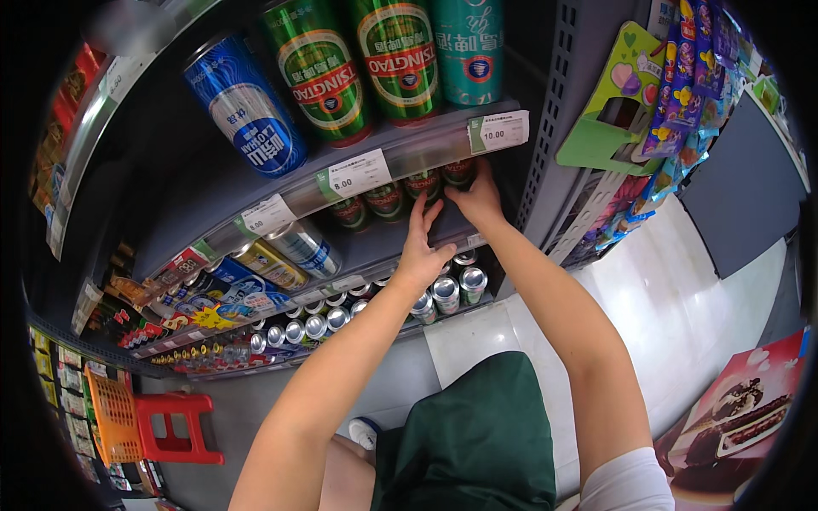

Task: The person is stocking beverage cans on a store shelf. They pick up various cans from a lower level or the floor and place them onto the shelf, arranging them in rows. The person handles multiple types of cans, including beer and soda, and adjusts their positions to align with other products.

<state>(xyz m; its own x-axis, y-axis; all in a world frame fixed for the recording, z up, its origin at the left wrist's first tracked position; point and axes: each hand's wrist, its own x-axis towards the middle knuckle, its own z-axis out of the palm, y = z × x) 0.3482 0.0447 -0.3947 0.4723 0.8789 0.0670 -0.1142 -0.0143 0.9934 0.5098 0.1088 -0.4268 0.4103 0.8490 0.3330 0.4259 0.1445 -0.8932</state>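
Note:
My right hand [476, 198] reaches under the upper shelf lip. Its thumb and fingers are around the rightmost dark green Tsingtao beer can [459, 171] of a row on the middle shelf. My left hand [422, 252] is just in front of the neighbouring Tsingtao can [423, 183], fingers spread and holding nothing. Whether its fingertips touch that can is unclear. Two more green cans, one of them a Tsingtao can [385, 201], stand further left in the row. The shelf lip hides the tops of these cans.
Overhead, the upper shelf holds large green Tsingtao cans [399, 64] and a blue Laoshan can [246, 105]. A price-tag rail [409, 153] crosses above my hands. A perforated upright [543, 128] stands close right. Silver-topped cans [445, 287] line a lower shelf. A red stool [176, 428] is lower left.

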